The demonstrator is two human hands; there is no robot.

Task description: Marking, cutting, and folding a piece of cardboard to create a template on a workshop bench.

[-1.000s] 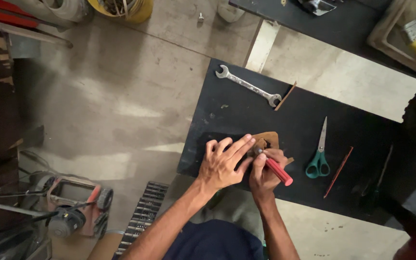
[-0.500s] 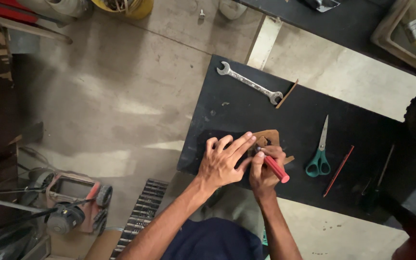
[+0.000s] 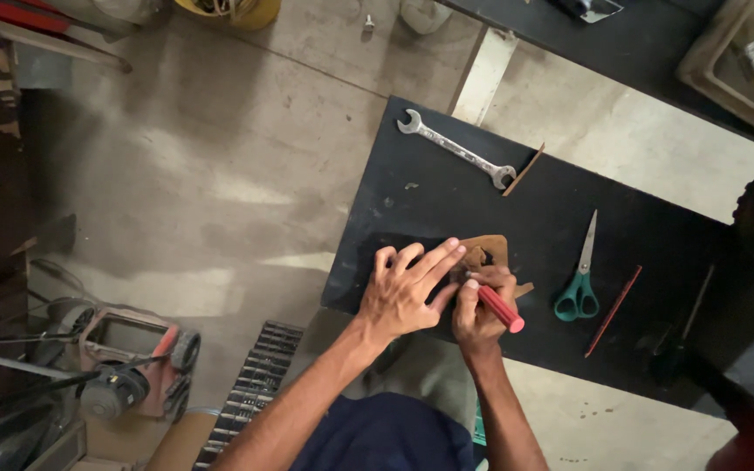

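Brown leather piece [image 3: 486, 250] flat on the black surface [image 3: 429, 209], pinned under left hand [image 3: 405, 292], fingers spread wide across it. Right hand [image 3: 479, 307] just beside, touching the left, fist pinched round a red-handled tool [image 3: 499, 308], tip down on the leather near the left fingertips. Leather edge looks irregular, so some shaping prob. already done; how much is left, can't tell, hands cover most of it. Right of the hands: green scissors [image 3: 579, 288], then a thin red stick [image 3: 613, 311], both lying untouched. Up past the fingertips: a wrench [image 3: 457, 150] w/ a small brown strip [image 3: 524, 170] at its end, well apart from the work.
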